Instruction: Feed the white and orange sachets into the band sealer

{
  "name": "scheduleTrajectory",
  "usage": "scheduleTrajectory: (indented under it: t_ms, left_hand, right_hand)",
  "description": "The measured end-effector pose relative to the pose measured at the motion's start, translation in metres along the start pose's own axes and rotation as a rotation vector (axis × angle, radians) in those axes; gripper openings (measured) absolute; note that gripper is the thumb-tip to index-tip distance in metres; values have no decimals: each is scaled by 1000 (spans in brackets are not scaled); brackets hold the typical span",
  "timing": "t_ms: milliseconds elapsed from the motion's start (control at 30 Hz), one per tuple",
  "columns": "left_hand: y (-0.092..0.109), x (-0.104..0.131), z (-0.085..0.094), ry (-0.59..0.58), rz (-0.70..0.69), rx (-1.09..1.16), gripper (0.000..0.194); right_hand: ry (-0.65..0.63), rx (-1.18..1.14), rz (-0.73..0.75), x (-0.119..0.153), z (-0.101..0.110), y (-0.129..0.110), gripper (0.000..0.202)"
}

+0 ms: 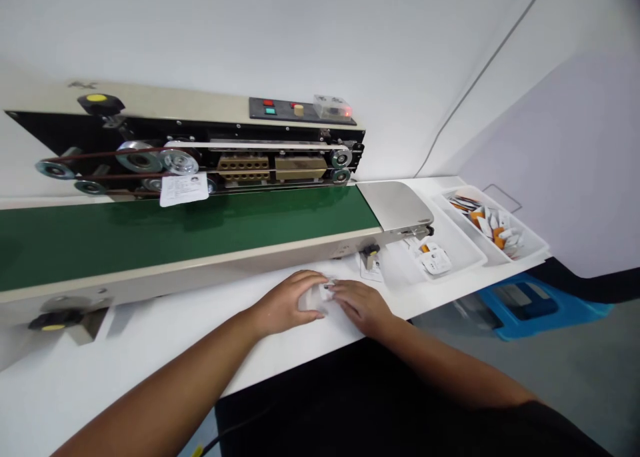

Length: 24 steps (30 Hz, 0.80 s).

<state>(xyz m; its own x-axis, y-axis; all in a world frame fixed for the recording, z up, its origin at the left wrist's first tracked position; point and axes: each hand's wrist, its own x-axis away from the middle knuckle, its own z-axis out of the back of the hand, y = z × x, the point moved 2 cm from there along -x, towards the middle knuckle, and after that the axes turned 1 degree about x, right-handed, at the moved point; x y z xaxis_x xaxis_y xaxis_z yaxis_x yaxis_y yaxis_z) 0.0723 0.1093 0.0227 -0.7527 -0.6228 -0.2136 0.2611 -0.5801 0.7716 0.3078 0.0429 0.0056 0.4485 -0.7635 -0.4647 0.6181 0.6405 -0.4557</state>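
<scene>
Just above the table's front part, a small white packet (313, 299) sits between my two hands, partly covered by fingers. My left hand (286, 304) curves around its left side, thumb below and fingers above. On the other side, my right hand (364, 308) has its fingers bent against the packet's right edge. Beyond them stands a band sealer (300, 127) with a green conveyor belt (280, 214). A printed white pouch (184, 190) is at the sealer's rollers on the left, over the belt.
Right of the conveyor, a white tray (473, 247) holds several white packets (436, 260). Another white bin (537, 244) contains orange and white packets. One printed packet (371, 270) lies under the conveyor's knob (371, 252). A blue plastic stool (550, 307) stands below the table's right side.
</scene>
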Motion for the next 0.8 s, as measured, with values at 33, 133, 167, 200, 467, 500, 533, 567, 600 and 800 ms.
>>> scheduleTrajectory:
  t_ms: [33, 133, 167, 200, 467, 500, 533, 567, 600, 800]
  left_hand:
    - [0, -1, 0, 11, -8, 9, 61]
    - [0, -2, 1, 61, -7, 30, 45]
    - [1, -3, 2, 79, -1, 36, 38]
    - [1, -3, 2, 96, 9, 42, 32]
    - [3, -2, 5, 205, 221, 314, 29]
    - [2, -2, 5, 221, 240, 371, 31]
    - [3, -2, 6, 233, 254, 420, 33]
    - [3, -2, 6, 240, 264, 462, 34]
    - [3, -2, 5, 239, 272, 498, 35]
    - [6, -2, 3, 163, 214, 650, 40]
  right_hand:
    - [49, -36, -27, 1, 3, 0, 25]
    - [183, -177, -244, 3, 10, 2, 21]
    - [230, -243, -344, 3, 12, 3, 21]
    - [276, -317, -443, 3, 13, 3, 22]
    - [444, -786, -778, -22, 19, 2, 39]
    - [441, -812, -784, -25, 19, 2, 41]
    - [422, -834, -786, -27, 18, 1, 42]
    - [396, -849, -787, -28, 17, 1, 42]
    - [368, -859, -787, -29, 17, 0, 41]
    - [339, -808, -723, -44, 48, -3, 31]
